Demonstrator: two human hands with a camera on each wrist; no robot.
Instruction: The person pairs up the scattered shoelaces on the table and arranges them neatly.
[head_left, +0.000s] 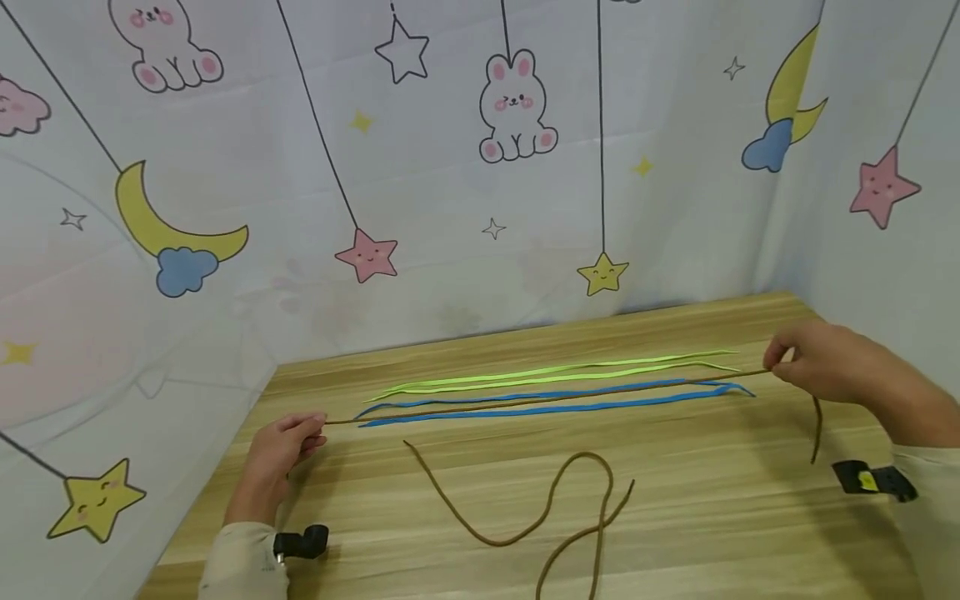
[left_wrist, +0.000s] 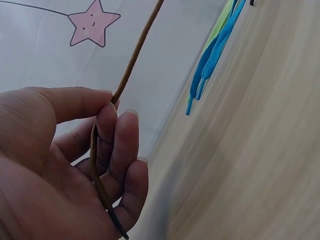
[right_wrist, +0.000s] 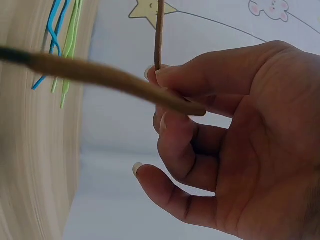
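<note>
A brown shoelace (head_left: 540, 400) is stretched nearly straight between both hands above the table. My left hand (head_left: 281, 450) pinches it near one end between thumb and forefinger; in the left wrist view its dark-tipped tail (left_wrist: 97, 175) hangs down across the palm. My right hand (head_left: 832, 362) pinches the other end, and a loose tail (head_left: 817, 429) dangles below it, crossing close to the camera in the right wrist view. Behind and under the taut lace lie two blue shoelaces (head_left: 555, 409), side by side. Beyond them are green shoelaces (head_left: 562, 369), also laid out lengthwise.
A second brown shoelace (head_left: 502, 543) lies in loose curves on the wooden table (head_left: 360, 508), nearer the front. White fabric (head_left: 450, 183) printed with stars, moons and rabbits hangs behind the table and along its sides.
</note>
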